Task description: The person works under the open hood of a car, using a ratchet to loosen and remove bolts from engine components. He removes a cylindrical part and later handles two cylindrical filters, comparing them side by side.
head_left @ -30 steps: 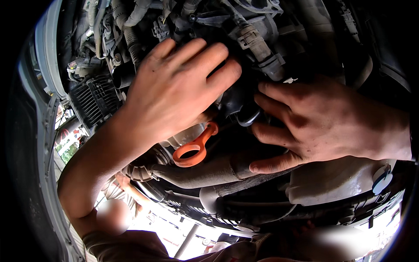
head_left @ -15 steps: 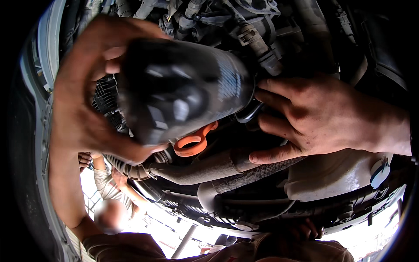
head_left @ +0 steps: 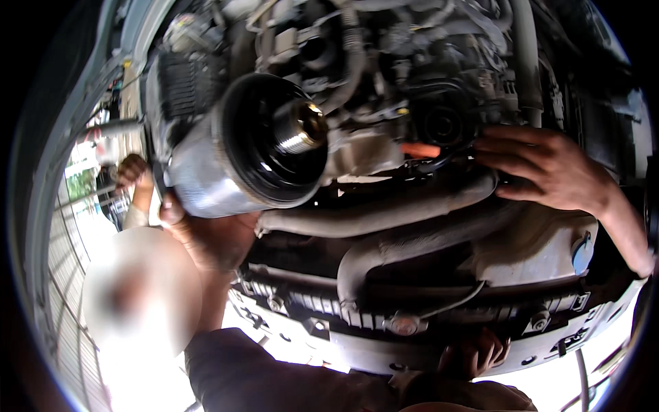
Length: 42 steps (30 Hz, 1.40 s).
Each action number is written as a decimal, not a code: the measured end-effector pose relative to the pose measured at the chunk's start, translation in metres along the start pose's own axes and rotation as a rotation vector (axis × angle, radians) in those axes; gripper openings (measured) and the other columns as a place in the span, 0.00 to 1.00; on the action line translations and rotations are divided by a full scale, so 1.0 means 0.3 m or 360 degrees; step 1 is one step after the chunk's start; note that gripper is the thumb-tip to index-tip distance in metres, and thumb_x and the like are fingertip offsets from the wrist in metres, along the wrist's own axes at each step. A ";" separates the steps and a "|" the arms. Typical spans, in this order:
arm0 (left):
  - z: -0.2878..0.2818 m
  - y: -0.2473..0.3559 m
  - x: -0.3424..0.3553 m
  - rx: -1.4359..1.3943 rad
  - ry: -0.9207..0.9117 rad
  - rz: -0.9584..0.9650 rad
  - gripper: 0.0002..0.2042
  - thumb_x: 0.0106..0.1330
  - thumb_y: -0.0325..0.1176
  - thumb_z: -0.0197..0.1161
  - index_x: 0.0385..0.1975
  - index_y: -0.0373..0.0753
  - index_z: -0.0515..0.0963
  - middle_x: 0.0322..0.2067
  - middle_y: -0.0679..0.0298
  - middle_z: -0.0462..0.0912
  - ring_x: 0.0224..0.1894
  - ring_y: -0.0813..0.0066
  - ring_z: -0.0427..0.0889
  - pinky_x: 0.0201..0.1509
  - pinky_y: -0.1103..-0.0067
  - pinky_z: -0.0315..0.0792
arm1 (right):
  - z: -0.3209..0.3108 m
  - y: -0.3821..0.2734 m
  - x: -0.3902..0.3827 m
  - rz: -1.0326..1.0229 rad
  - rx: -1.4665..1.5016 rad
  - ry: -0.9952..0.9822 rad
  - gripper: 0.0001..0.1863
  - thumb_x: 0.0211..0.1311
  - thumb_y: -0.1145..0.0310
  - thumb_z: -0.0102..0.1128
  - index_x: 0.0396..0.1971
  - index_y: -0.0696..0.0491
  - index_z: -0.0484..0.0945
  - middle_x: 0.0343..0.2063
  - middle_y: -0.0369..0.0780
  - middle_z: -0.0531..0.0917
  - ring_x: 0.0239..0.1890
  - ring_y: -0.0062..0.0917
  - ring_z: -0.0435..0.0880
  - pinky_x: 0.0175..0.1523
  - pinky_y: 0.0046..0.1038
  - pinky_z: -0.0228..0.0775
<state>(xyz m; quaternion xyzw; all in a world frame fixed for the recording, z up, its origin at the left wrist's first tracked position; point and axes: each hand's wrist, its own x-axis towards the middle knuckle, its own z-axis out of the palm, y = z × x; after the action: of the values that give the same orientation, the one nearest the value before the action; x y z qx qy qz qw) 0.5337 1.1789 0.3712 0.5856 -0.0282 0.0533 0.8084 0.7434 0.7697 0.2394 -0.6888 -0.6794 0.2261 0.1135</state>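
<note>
My left hand (head_left: 221, 239) is wrapped under a large cylindrical oil filter (head_left: 200, 168) with a grey-silver, slightly blurred wall. The filter is tilted, its open end toward me, showing a black rim and a shiny threaded metal tube (head_left: 298, 130) inside. My right hand (head_left: 546, 165) reaches in from the right edge, fingers stretched leftward and apart, holding nothing visible. Its fingertips are beside a round black fitting (head_left: 445, 126) in the engine bay; whether they touch anything I cannot tell. An orange handle-like piece (head_left: 420, 150) lies just left of them.
Thick grey hoses (head_left: 384, 206) cross in front of the engine. A whitish reservoir (head_left: 528, 257) with a blue cap (head_left: 582, 254) stands at right. Another hand (head_left: 477, 353), owner unclear, rests at the front crossmember (head_left: 371, 350). A co-worker's hand (head_left: 135, 175) shows at left.
My left hand has brought the filter left and turned its open end toward me. My right hand, earlier at the filter's end, is now apart from it, farther right. The view has shifted.
</note>
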 end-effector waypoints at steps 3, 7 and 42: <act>0.076 -0.040 -0.276 -0.1064 0.0181 -0.0098 0.28 0.67 0.41 0.70 0.67 0.47 0.72 0.65 0.55 0.74 0.67 0.51 0.74 0.71 0.53 0.72 | 0.087 -0.398 -0.062 0.0675 -0.0184 0.0436 0.16 0.74 0.66 0.44 0.56 0.55 0.70 0.55 0.39 0.78 0.62 0.31 0.76 0.77 0.42 0.58; 0.097 -0.143 -0.522 -0.1307 0.1027 -0.0321 0.49 0.49 0.58 0.80 0.69 0.41 0.66 0.64 0.54 0.76 0.62 0.57 0.80 0.67 0.57 0.78 | 0.486 -1.140 -0.056 0.1758 -0.0030 0.1325 0.10 0.63 0.59 0.61 0.30 0.49 0.81 0.38 0.38 0.84 0.49 0.37 0.82 0.75 0.51 0.47; 0.890 -0.450 -1.140 0.1009 0.0662 -0.0290 0.50 0.38 0.33 0.89 0.65 0.36 0.65 0.59 0.55 0.76 0.62 0.59 0.76 0.68 0.63 0.71 | 0.553 -1.393 -0.335 0.1110 0.0680 0.2022 0.05 0.58 0.71 0.66 0.32 0.56 0.83 0.35 0.42 0.82 0.43 0.41 0.80 0.51 0.39 0.72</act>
<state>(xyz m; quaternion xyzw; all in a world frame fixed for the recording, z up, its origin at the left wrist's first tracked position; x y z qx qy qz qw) 0.2148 0.8654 0.2904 0.7830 0.2064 0.1050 0.5773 0.2990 0.6668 0.3042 -0.8249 -0.1672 -0.0649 0.5361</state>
